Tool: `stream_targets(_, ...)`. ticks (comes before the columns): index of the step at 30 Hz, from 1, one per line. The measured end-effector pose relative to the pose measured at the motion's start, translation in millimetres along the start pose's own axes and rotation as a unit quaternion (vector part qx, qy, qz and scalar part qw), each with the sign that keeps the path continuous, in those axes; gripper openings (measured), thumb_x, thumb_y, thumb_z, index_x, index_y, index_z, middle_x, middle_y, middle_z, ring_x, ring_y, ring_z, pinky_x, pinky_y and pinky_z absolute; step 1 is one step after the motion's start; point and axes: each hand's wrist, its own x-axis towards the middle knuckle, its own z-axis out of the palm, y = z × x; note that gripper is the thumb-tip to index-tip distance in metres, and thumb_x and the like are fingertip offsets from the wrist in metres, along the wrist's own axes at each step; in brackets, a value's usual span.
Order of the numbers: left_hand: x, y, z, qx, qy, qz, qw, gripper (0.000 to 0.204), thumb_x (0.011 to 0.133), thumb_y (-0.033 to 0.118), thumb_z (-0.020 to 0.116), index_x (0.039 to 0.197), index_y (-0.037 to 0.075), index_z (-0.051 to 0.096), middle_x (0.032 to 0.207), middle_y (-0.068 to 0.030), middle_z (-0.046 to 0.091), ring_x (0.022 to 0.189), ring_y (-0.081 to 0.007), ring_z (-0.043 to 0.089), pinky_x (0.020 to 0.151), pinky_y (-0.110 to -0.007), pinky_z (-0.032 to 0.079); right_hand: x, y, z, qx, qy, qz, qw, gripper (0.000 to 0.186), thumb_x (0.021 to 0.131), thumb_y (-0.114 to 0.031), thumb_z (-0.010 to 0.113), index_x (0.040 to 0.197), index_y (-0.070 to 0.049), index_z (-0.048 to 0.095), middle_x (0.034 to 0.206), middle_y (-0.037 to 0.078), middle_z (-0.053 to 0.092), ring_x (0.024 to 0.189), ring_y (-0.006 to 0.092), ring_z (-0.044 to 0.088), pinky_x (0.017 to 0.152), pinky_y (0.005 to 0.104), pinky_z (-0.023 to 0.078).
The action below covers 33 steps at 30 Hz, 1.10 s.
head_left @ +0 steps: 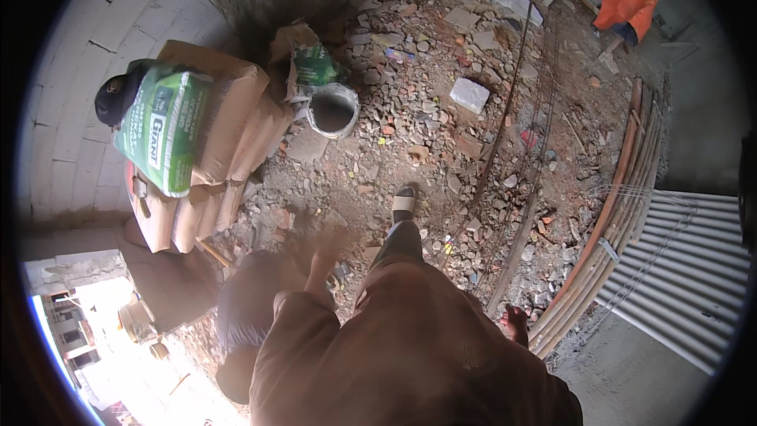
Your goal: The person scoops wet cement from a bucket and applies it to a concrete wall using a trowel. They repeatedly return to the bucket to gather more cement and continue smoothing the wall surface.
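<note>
My left hand reaches forward from a brown sleeve, low over the rubble. Its fingers are smeared by motion, so what they do cannot be made out. By my right side, my right hand hangs small and partly covered by my clothing. Its fingers look loosely apart, and I see nothing in them. Wooden poles lie bundled just beyond it. One foot in a sandal is planted ahead on the broken stones.
Brown sacks are stacked at left under a green sack and a dark cap. Nearby stands a pale bucket. A blurred grey shape, perhaps a bending person, is close at left. Corrugated sheeting lies right; thin rods cross the rubble.
</note>
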Motion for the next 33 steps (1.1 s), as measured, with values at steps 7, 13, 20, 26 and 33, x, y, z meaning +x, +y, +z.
stream_targets(7, 258, -36, -328, -0.556, 0.221, -0.195, 0.777, 0.031, 0.092, 0.031, 0.051, 0.098, 0.002, 0.061, 0.086, -0.0137, 0.064, 0.080, -0.0233, 0.062, 0.071, -0.034, 0.046, 39, -265, 41, -0.143, -0.009, -0.131, 0.981, 0.040, 0.087, -0.031, 0.059, 0.105, 0.004, 0.059, 0.082, 0.010, 0.063, 0.067, 0.0190, 0.062, 0.065, 0.0303, 0.052)
stream_targets(13, 291, -87, -197, -0.530, 0.186, -0.133, 0.816, 0.030, 0.091, 0.026, 0.051, 0.099, -0.001, 0.060, 0.088, -0.0120, 0.064, 0.074, -0.0173, 0.062, 0.065, -0.033, 0.049, 99, -387, 82, -0.134, -0.023, -0.123, 0.983, 0.042, 0.084, -0.037, 0.062, 0.103, 0.000, 0.060, 0.084, 0.011, 0.063, 0.067, 0.0185, 0.061, 0.058, 0.0294, 0.050)
stream_targets(20, 333, -94, -86, -0.496, -0.203, -0.368, 0.760, 0.047, 0.087, 0.041, 0.058, 0.119, 0.007, 0.052, 0.100, -0.0111, 0.061, 0.074, -0.0232, 0.063, 0.059, -0.036, 0.054, 228, -479, 135, -0.289, -0.097, 0.133, 0.943, 0.053, 0.078, -0.051, 0.066, 0.103, -0.005, 0.062, 0.067, 0.010, 0.057, 0.056, 0.0240, 0.061, 0.051, 0.0371, 0.055)
stream_targets(26, 464, -100, -170, -0.550, -0.096, -0.458, 0.692, 0.036, 0.086, 0.032, 0.061, 0.106, 0.003, 0.057, 0.092, -0.0107, 0.062, 0.076, -0.0218, 0.063, 0.059, -0.035, 0.053, 368, -727, 183, -0.482, -0.047, -0.382, 0.787, 0.055, 0.087, -0.056, 0.045, 0.080, -0.007, 0.067, 0.075, 0.021, 0.063, 0.072, 0.0339, 0.063, 0.068, 0.0426, 0.050)
stream_targets(33, 633, -158, -301, -0.612, 0.041, -0.503, 0.609, 0.030, 0.088, 0.025, 0.060, 0.096, -0.003, 0.061, 0.086, -0.0103, 0.064, 0.079, -0.0194, 0.063, 0.058, -0.031, 0.052, 206, -1215, 252, -0.131, -0.127, -0.542, 0.820, 0.050, 0.090, -0.027, 0.057, 0.130, 0.000, 0.043, 0.125, 0.018, 0.053, 0.111, 0.0263, 0.055, 0.094, 0.0335, 0.045)
